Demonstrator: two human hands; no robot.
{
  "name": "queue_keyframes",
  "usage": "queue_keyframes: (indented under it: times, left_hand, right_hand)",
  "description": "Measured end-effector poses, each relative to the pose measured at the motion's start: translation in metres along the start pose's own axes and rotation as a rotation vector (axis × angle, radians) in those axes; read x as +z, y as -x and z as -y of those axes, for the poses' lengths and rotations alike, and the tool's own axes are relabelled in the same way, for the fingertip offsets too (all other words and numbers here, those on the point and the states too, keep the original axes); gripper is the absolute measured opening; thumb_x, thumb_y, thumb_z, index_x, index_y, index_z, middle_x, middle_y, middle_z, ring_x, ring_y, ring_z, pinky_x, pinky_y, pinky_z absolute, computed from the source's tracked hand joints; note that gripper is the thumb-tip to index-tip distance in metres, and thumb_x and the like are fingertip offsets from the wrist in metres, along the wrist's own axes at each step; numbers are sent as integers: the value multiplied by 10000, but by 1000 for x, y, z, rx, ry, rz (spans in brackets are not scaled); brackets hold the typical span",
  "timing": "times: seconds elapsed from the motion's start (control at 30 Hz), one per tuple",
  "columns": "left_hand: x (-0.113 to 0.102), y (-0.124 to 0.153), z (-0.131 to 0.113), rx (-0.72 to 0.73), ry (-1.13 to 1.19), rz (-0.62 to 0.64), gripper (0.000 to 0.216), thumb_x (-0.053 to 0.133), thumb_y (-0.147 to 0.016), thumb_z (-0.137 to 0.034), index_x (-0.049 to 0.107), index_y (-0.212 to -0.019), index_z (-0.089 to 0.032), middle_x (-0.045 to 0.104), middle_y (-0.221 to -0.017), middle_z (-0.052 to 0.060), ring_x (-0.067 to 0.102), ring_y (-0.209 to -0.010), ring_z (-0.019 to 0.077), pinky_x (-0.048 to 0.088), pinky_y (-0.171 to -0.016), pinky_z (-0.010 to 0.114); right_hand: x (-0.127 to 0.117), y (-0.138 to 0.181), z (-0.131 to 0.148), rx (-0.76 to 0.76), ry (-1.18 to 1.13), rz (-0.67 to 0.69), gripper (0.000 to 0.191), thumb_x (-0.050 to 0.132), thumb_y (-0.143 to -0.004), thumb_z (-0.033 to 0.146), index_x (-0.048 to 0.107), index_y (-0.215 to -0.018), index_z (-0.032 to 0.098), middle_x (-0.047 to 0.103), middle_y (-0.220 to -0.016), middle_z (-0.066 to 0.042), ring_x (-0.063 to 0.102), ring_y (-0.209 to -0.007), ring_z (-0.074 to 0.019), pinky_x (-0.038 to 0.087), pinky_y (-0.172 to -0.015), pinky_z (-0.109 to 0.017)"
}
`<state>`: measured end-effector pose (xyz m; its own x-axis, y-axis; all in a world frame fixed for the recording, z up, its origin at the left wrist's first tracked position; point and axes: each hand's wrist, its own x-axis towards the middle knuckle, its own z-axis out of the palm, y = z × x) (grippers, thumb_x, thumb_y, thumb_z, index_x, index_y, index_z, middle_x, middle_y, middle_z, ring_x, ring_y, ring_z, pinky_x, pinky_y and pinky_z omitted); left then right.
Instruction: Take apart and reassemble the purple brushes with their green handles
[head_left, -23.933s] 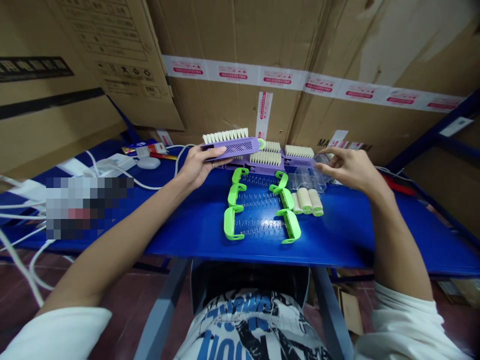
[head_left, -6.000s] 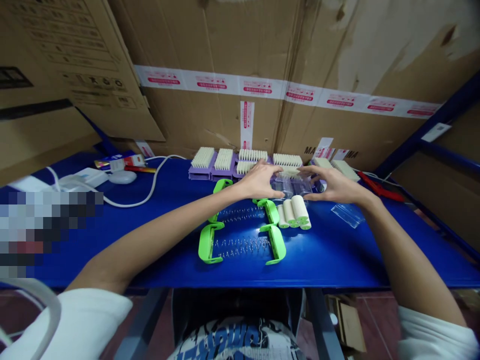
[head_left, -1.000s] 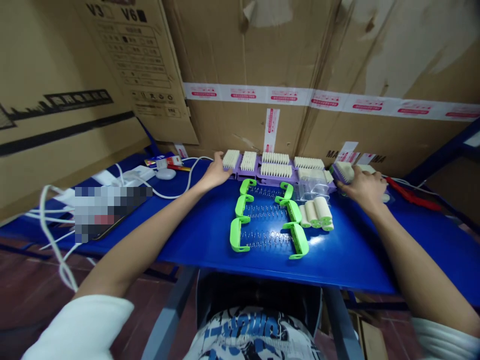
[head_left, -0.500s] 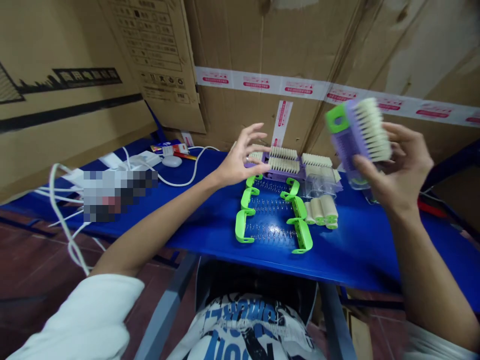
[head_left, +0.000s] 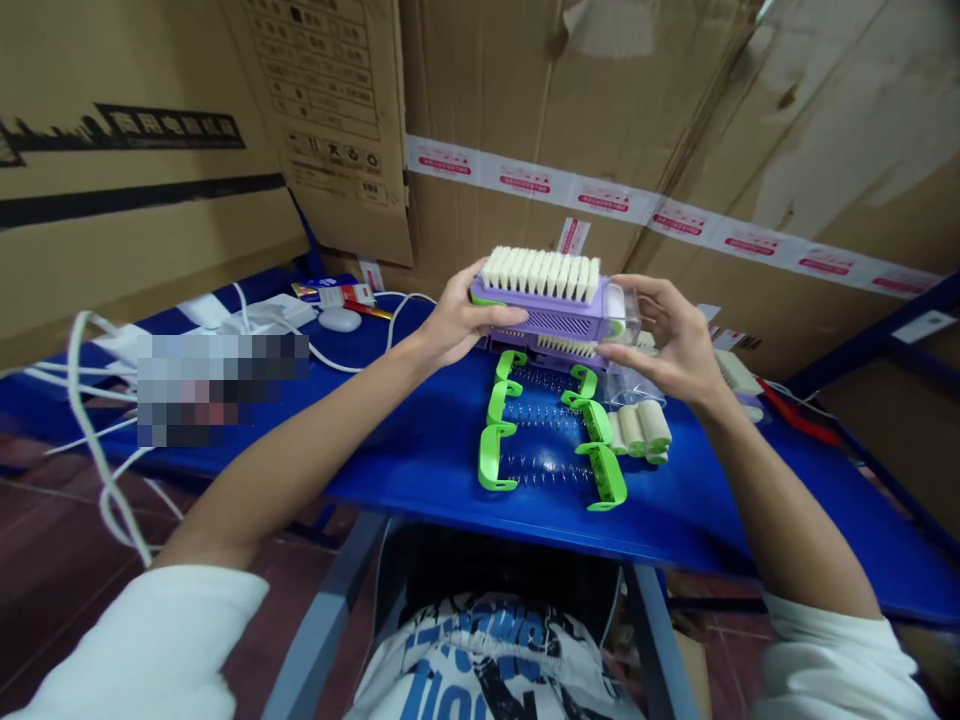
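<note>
Between my two hands, above the back of the table, I hold a purple brush (head_left: pixel 544 300) level, its cream bristles facing up. My left hand (head_left: pixel 457 315) grips its left end, thumb along the front side. At the other end my right hand (head_left: pixel 667 335) has its fingers around a clear plastic cover (head_left: pixel 627 308) at the brush's right end. Behind and below, partly hidden, lie other purple brushes (head_left: pixel 566 346). Nearer me, green brackets (head_left: pixel 495 458) stand in pairs with metal springs (head_left: pixel 547 466) between them. Several cream rollers (head_left: pixel 637 428) with green ends lie to their right.
On the left of the blue table (head_left: pixel 420 490) are white cables (head_left: pixel 90 400), a white mouse (head_left: pixel 339 319) and a blurred-out patch. A red object (head_left: pixel 801 412) lies at the right. Cardboard (head_left: pixel 487 70) walls off the back.
My right hand has brought the brush left and down to the middle, turning it level. My left hand has closed on its left end.
</note>
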<state>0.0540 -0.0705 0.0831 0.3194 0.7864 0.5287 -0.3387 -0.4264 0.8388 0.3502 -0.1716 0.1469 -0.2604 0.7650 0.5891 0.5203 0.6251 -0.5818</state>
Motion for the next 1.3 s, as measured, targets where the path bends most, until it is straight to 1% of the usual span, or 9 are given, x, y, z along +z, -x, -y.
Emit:
queue_keyframes:
  times: [0.23, 0.37, 0.53, 0.63, 0.73, 0.83, 0.97, 1.1, 1.3]
  left_hand:
    - [-47, -21, 1, 63, -113, -255, 584, 897, -783, -536, 687, -1235, -232, 809, -1383, 139, 711, -1478, 400, 673, -1188, 535]
    - [-58, -24, 5, 26, -155, -268, 455, 868, -797, -484, 710, -1156, -254, 830, -1346, 97, 721, -1465, 373, 694, -1170, 482]
    - [-52, -21, 12, 8, -8, -316, 460, 953, -693, -357, 723, -1083, -278, 862, -1158, 39, 795, -1337, 328, 754, -1043, 387]
    - [-48, -20, 14, -22, 35, -322, 530, 987, -655, -296, 730, -1118, -277, 865, -1116, 44, 818, -1280, 338, 776, -957, 381]
    - [-46, -19, 17, -52, 46, -310, 580, 997, -638, -269, 732, -1154, -282, 866, -1122, 45, 829, -1249, 342, 778, -909, 382]
    - [-42, -17, 20, -65, 50, -317, 576, 995, -633, -261, 735, -1146, -288, 866, -1116, 29, 837, -1215, 333, 773, -892, 391]
    - [-37, -16, 24, -69, 49, -320, 511, 978, -634, -267, 732, -1082, -257, 861, -1112, 41, 830, -1200, 346, 765, -915, 447]
    - [-32, -15, 23, -62, 63, -295, 544, 978, -624, -258, 731, -1108, -248, 862, -1147, 55, 820, -1209, 360, 759, -930, 478]
    - [-26, -12, 19, -78, 82, -237, 634, 980, -641, -278, 728, -1222, -261, 863, -1187, 65, 823, -1201, 357, 757, -942, 477]
  right_hand:
    - [-102, 47, -66, 167, -3, -223, 825, 1095, -698, 455, 782, -1456, 363, 725, -1456, -92, 794, -1179, -294, 664, -1146, -456]
    - [-140, 84, -113, 518, 398, 77, 908, 1044, -626, 545, 774, -1446, 265, 607, -1562, -195, 817, -986, -300, 722, -937, -451]
    - [-133, 91, -118, 679, 575, 457, 407, 961, -783, 432, 840, -1076, 177, 825, -972, -131, 754, -671, -275, 641, -712, -438]
    - [-123, 86, -109, 781, 664, 542, 382, 853, -933, 542, 796, -919, 165, 796, -756, -133, 764, -655, -298, 581, -706, -430]
    - [-111, 84, -103, 847, 694, 589, 454, 742, -1025, 618, 765, -924, 176, 798, -717, -137, 790, -665, -306, 575, -714, -419]
    - [-100, 83, -98, 882, 631, 616, 626, 655, -1063, 711, 746, -1292, 135, 825, -746, -118, 829, -709, -312, 629, -734, -403]
    - [-99, 87, -99, 908, 383, 553, 1172, 703, -1000, 751, 221, -1819, 65, 878, -905, -132, 866, -812, -355, 696, -793, -452]
    - [-110, 93, -113, 818, 226, 566, 1539, 953, -726, 603, 20, -1877, 190, 878, -1214, -159, 864, -1047, -401, 713, -935, -523]
    - [-107, 90, -121, 744, 250, 526, 1544, 974, -677, 553, 75, -1863, 142, 875, -1173, -173, 841, -1132, -444, 695, -1023, -554]
